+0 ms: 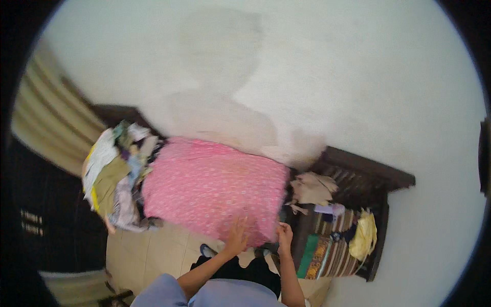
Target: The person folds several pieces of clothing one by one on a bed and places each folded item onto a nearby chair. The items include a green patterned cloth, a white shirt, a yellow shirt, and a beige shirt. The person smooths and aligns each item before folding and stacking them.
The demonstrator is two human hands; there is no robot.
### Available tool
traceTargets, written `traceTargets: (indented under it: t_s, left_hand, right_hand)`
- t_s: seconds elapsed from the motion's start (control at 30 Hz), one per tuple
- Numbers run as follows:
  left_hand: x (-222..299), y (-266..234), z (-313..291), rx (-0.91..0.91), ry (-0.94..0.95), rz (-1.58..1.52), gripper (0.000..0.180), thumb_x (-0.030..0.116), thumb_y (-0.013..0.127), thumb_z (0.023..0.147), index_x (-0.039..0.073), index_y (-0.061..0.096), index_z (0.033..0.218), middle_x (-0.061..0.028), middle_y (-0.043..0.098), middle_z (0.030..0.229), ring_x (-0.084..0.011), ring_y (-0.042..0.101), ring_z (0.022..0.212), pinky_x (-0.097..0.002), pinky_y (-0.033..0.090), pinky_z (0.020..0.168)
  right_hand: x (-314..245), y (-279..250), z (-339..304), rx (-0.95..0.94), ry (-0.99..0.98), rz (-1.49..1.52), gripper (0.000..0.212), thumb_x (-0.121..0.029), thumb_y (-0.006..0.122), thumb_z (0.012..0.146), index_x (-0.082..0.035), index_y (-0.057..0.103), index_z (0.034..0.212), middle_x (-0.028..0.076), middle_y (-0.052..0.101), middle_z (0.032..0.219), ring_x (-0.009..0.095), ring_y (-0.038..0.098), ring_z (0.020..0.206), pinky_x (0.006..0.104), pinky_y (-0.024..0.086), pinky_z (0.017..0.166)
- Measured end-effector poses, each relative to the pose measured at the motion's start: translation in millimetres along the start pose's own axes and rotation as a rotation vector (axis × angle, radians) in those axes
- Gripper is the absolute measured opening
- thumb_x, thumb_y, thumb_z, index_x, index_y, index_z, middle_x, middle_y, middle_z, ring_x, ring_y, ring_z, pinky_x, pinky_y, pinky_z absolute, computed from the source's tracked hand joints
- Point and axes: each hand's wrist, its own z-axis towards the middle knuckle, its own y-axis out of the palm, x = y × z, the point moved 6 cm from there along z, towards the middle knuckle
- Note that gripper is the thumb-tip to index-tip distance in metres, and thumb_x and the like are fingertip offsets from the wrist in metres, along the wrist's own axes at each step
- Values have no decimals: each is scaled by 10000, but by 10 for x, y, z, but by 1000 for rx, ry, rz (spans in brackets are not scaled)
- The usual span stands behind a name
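A pink cloth (pixel 215 179) with a small pale pattern lies spread out in front of me, its near edge by my body. My left hand (pixel 236 236) rests on the cloth near that edge, fingers stretched out and apart. At the near right corner, my right hand (pixel 284 237) has its fingers pinched together on the border of the cloth. What lies beneath the cloth is hidden. The cloth looks fairly smooth, with slight folds along its far edge.
A heap of mixed clothes (pixel 115 174) stands against the cloth's left side. To the right, a dark wooden seat (pixel 381 220) holds a beige garment (pixel 313 188), a striped cushion (pixel 337 256) and a yellow cloth (pixel 364 236). A curtain (pixel 56 112) hangs at left; a pale wall (pixel 327 77) rises behind.
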Motion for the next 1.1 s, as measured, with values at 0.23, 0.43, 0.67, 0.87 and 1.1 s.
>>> traceTargets:
  t_s: [0.23, 0.43, 0.67, 0.87, 1.1]
  left_hand:
    - [-1596, -2086, -1092, 458, -246, -71, 620, 222, 514, 809, 61, 209, 1324, -238, 270, 1306, -355, 281, 1207, -396, 247, 993]
    - [-2642, -3589, -2119, 666, -581, -415, 499, 315, 432, 868, 56, 321, 1279, -207, 475, 1157, -313, 467, 1063, -361, 350, 907]
    - [-3411, -4369, -3126, 934, -735, -727, 535, 477, 298, 870, 127, 342, 1271, -119, 524, 1106, -247, 488, 1011, -380, 380, 828]
    - [-3774, -4681, -3270, 1075, -784, -917, 500, 472, 321, 870, 127, 403, 1223, -59, 563, 982, -175, 515, 896, -323, 408, 736]
    - [-4491, -5234, -2696, 1067, -771, -1010, 457, 437, 374, 874, 134, 426, 1211, -45, 568, 957, -129, 531, 807, -282, 409, 700]
  right_hand:
    - [-198, 2441, -905, -433, -111, -145, 127, -113, 525, 787, -56, 549, 898, -10, 528, 779, 86, 489, 696, 235, 405, 589]
    - [178, 4446, -2145, -1084, -10, -343, 179, -139, 520, 800, -68, 545, 962, 1, 567, 834, 88, 527, 741, 221, 425, 616]
    - [402, 5902, -3207, -1484, 104, -571, 213, -165, 508, 814, -76, 540, 1005, 2, 574, 847, 84, 534, 732, 229, 438, 624]
    - [521, 6980, -3069, -1548, 323, -484, 304, -268, 497, 805, -107, 516, 1061, 47, 569, 929, 162, 537, 846, 306, 430, 752]
    - [716, 8512, -2137, -1158, 638, 46, 362, -340, 474, 828, -109, 481, 1107, 82, 564, 964, 223, 520, 923, 398, 405, 805]
